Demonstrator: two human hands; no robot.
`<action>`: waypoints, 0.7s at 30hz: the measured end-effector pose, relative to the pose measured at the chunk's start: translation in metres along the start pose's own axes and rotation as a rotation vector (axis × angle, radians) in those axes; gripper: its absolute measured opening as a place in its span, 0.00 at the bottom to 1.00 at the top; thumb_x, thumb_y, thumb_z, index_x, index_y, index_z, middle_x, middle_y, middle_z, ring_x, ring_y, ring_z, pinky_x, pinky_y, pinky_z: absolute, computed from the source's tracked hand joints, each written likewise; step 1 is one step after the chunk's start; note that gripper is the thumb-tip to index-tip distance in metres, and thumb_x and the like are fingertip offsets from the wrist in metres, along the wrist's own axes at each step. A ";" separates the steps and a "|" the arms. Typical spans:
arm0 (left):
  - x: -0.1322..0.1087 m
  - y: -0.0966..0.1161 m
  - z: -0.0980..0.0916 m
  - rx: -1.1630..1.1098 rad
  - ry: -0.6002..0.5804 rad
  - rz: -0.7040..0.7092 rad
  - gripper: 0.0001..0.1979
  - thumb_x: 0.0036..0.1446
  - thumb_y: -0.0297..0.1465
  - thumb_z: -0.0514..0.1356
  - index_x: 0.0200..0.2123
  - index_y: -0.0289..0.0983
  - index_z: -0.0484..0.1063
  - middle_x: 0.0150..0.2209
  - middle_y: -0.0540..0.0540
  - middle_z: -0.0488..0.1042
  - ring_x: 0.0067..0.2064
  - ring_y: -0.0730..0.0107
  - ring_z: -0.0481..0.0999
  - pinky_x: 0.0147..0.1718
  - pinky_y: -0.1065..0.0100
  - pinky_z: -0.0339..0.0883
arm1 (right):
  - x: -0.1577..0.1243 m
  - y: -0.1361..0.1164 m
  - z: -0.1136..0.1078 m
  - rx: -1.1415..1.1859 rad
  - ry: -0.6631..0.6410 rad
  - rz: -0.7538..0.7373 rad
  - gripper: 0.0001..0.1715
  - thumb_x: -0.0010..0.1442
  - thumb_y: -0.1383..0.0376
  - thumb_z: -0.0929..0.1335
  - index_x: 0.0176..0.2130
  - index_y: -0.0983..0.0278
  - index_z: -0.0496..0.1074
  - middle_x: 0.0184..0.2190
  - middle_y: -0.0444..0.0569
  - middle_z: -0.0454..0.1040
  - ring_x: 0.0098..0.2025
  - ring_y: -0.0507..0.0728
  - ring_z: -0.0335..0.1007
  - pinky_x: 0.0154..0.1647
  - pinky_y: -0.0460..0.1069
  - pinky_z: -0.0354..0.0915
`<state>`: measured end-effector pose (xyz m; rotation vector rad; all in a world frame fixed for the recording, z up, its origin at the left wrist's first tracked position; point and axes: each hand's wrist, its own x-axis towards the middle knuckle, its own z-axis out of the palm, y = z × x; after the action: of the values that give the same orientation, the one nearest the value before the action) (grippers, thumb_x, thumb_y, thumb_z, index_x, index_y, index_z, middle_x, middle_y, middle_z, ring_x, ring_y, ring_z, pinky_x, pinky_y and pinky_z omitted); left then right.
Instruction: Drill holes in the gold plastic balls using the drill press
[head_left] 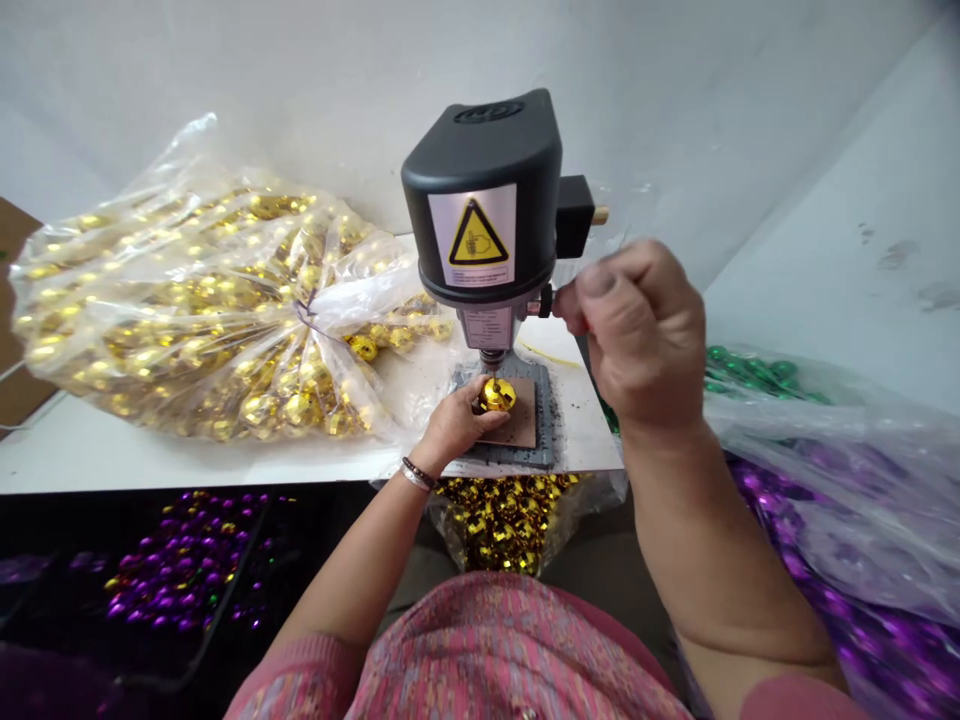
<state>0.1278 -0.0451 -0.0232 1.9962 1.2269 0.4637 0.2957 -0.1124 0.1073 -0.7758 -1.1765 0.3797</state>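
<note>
A dark bench drill press [487, 170] with a yellow warning label stands on the white table. Under its spindle, my left hand [454, 420] pinches a shiny gold faceted ball [497, 395] between thumb and fingers. The drill bit comes down to the top of the ball, which rests on a brown board [525, 425] over the grey base [545, 450]. My right hand [645, 325] is closed at the press's feed handle [545, 301], right of the spindle; my fingers hide most of the handle.
A big tied clear plastic bag [195, 320] of gold balls fills the table's left. An open bag of gold balls [510, 520] hangs below the front edge. Purple balls [187, 560] lie lower left. Green balls [765, 375] and purple balls [847, 590] lie in plastic at right.
</note>
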 end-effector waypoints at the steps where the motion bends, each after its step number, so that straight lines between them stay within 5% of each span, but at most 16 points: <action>1: 0.000 0.000 0.000 -0.004 0.002 0.013 0.34 0.53 0.36 0.70 0.63 0.38 0.70 0.51 0.42 0.81 0.50 0.55 0.80 0.52 0.59 0.71 | -0.008 0.002 -0.003 -0.039 -0.019 -0.015 0.18 0.63 0.55 0.68 0.28 0.62 0.63 0.22 0.40 0.61 0.26 0.44 0.62 0.31 0.45 0.59; 7: -0.003 0.003 -0.001 0.002 0.002 0.031 0.31 0.53 0.36 0.69 0.60 0.41 0.72 0.51 0.44 0.81 0.50 0.57 0.80 0.53 0.61 0.71 | -0.029 0.018 -0.014 -0.064 -0.180 -0.243 0.10 0.65 0.65 0.64 0.30 0.62 0.64 0.25 0.41 0.62 0.30 0.44 0.61 0.38 0.47 0.64; 21: -0.003 -0.004 0.003 -0.093 -0.003 0.051 0.32 0.53 0.35 0.69 0.62 0.39 0.70 0.54 0.44 0.80 0.54 0.56 0.79 0.56 0.61 0.69 | -0.036 0.046 -0.013 -0.016 -0.129 -0.471 0.09 0.65 0.61 0.63 0.33 0.59 0.68 0.26 0.42 0.65 0.32 0.49 0.64 0.52 0.54 0.69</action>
<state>0.1259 -0.0477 -0.0286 1.9528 1.1338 0.5330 0.3005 -0.1078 0.0480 -0.4700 -1.4399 0.0281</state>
